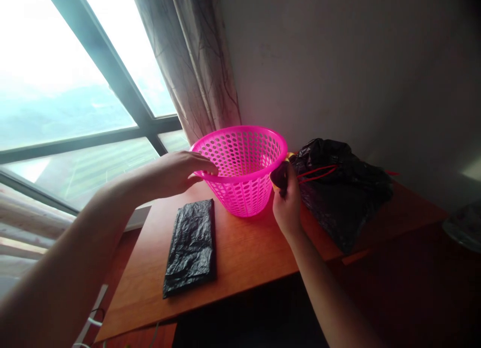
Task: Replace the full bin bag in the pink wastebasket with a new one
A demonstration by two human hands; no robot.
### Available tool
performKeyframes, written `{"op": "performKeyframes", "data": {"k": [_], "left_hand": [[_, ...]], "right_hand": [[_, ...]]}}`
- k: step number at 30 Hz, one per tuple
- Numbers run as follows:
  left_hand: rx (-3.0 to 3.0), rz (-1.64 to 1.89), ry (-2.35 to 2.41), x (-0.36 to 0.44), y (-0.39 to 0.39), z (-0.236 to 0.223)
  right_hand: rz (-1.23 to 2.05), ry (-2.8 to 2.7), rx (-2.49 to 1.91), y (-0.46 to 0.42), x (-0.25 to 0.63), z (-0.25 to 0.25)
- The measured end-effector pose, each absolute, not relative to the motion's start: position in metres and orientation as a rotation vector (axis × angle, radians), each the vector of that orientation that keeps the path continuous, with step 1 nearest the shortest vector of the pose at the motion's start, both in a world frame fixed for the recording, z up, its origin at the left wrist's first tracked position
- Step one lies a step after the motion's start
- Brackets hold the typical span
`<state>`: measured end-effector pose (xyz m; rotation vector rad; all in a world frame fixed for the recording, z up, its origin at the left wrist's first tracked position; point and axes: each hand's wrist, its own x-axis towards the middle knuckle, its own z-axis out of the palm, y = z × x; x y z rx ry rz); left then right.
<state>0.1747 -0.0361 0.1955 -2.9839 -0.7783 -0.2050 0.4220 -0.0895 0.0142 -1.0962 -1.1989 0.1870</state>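
Toward the far edge of the wooden table (255,258), the pink basket (244,195) stands upright, its round mouth open to me and its walls pierced with holes. My left hand (186,170) grasps its rim on the near left, fingers hooked over the edge and thumb outside. My right hand (287,208) is closed around a small dark item (279,179) with yellow edges, held just at the right side of the rim; it is too shadowed for me to say for certain what it is. Near me and left of the basket, a folded black plastic bundle (191,245) lies flat, creased and shiny, apart from both hands. To the right, just beyond my right hand, a black bag (338,200) slumps on the tabletop, with a red drawstring (317,172) across it. Behind the basket hangs a patterned curtain (197,62), beside the bright window (75,92) on the left.
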Motion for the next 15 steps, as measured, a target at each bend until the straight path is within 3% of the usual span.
{"op": "performKeyframes", "data": {"k": [5,10,15], "left_hand": [[-2.81,-0.187,-0.863,0.17,-0.033,0.189],[-2.853,-0.229,-0.881,0.169,-0.032,0.187],[-2.827,-0.153,-0.903,0.165,-0.024,0.183]], "right_hand": [[0.247,-1.185,-1.131,-0.089,0.411,-0.025],[0.583,-0.999,-1.305,-0.086,0.398,-0.088],[0.611,-0.959,-1.219,-0.089,0.407,-0.062]]}}
